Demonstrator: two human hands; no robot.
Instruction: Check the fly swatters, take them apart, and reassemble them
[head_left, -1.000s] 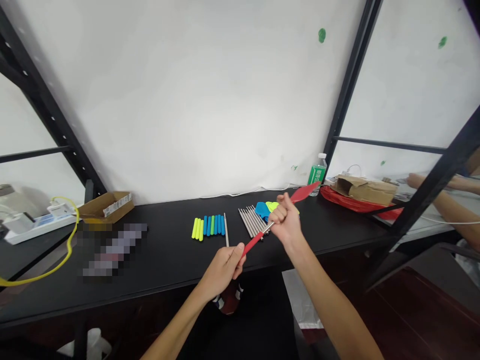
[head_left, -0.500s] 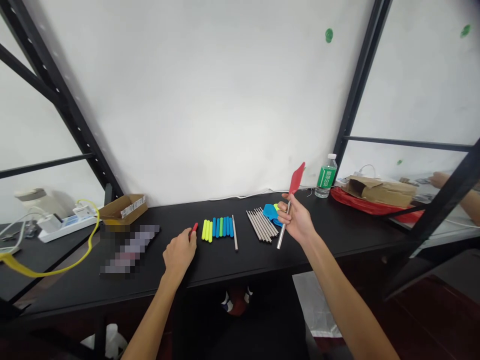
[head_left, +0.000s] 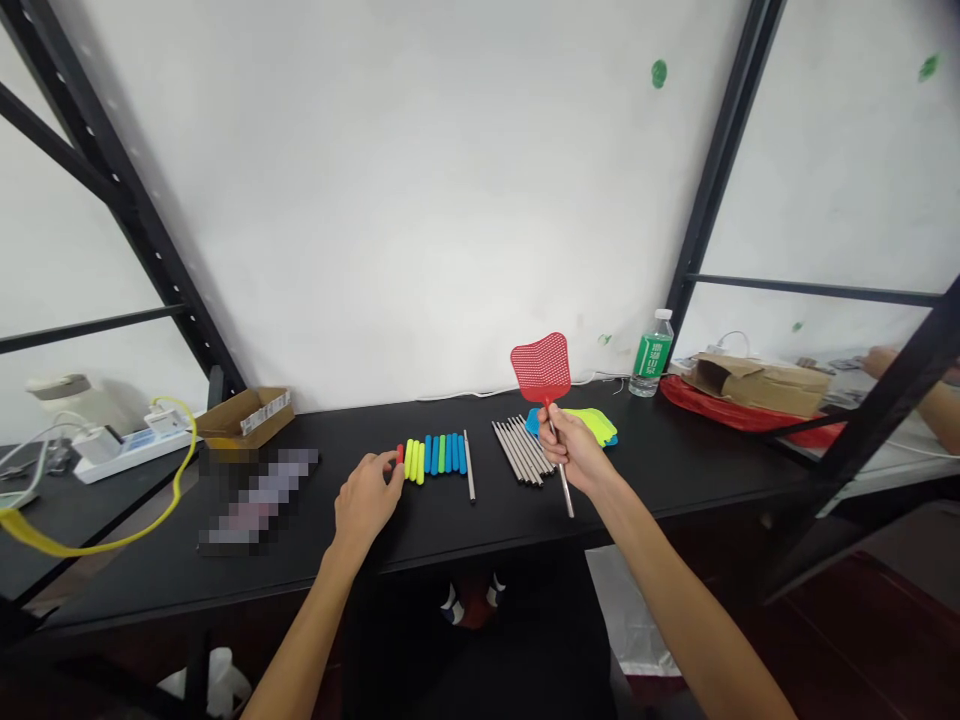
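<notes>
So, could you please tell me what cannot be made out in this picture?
Head view: the lower part of the short red stick, hidden by the left hand.
Head view: part of the silver metal rod, covered by the right hand.
Head view: the number of flat blue pieces, overlapped by flat yellow-green ones.
Head view: the long greyish item at lower left, blurred into squares.

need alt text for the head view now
A person's right hand holds up a red swatter by its rod, while the left hand touches a red grip at the left end of a row of yellow, blue and green grips on a black table. Metal rods and blue and yellow paddles lie to the right.
</notes>
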